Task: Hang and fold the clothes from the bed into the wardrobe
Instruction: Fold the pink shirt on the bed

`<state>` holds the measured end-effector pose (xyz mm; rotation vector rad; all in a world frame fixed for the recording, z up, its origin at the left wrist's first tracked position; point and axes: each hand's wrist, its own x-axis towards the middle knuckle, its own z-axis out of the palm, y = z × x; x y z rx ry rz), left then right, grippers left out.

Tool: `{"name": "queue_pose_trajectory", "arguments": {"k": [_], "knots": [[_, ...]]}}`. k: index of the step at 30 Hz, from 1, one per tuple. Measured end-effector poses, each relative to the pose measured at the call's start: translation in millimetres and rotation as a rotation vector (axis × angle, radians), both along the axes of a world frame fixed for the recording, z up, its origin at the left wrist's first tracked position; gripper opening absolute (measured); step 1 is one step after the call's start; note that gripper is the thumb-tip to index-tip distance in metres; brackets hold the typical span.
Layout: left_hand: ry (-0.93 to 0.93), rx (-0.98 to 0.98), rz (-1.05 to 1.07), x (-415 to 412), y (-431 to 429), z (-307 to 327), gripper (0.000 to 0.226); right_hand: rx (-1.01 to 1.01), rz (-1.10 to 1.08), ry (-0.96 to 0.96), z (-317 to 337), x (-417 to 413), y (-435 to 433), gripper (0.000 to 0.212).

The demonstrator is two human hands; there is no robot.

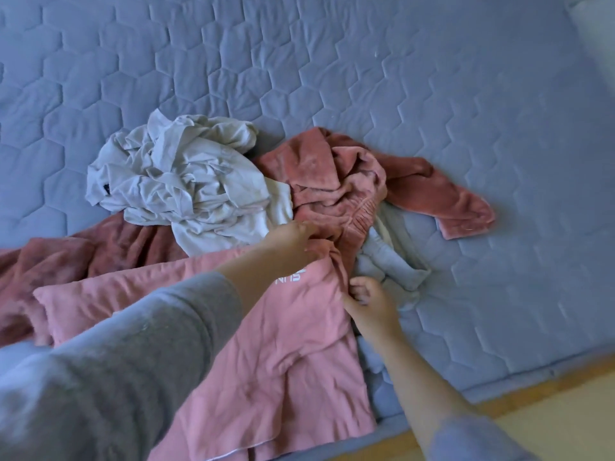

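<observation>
Near the bed's [466,94] front edge, our left hand [293,242] and right hand [371,302] both pinch the pink sweatshirt [266,344]; we should lift it evenly, clear of the pile.

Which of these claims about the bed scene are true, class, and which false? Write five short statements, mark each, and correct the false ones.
1. The right hand pinches the edge of the light pink garment. True.
2. The left hand lies flat on bare quilt. False: its fingers curl on fabric at the top of the light pink garment.
3. The white garment hangs on a hanger. False: it lies crumpled on the bed cover.
4. The bed cover is quilted in hexagons. True.
5. The dark pink fleece is neatly folded. False: it lies rumpled and spread out.
</observation>
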<state>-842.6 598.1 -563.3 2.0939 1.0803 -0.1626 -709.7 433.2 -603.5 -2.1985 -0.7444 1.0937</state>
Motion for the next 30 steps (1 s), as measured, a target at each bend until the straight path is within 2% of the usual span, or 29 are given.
{"name": "queue_pose_trajectory", "arguments": {"k": [5,8,13,16,20,24,30], "knots": [[0.013,0.06,-0.015,11,1,-3,0.044,0.072,0.009,-0.097,5,2,5,0.011],[0.064,0.078,-0.107,13,2,-4,0.041,0.075,0.021,-0.1,10,0,8,0.015],[0.001,0.038,-0.104,17,6,3,0.017,-0.102,0.009,0.067,7,-6,-29,0.023],[-0.018,0.048,-0.132,16,7,9,0.012,-0.189,0.077,0.079,1,-12,-53,0.025],[0.011,0.145,-0.217,13,4,18,0.014,-0.082,0.049,0.01,2,-20,-60,0.019],[-0.008,0.185,-0.209,1,8,31,0.01,-0.002,0.014,-0.062,13,-33,-62,0.026],[0.022,0.193,-0.178,-40,12,57,0.009,0.109,0.127,-0.145,44,-63,-58,0.03]]}}
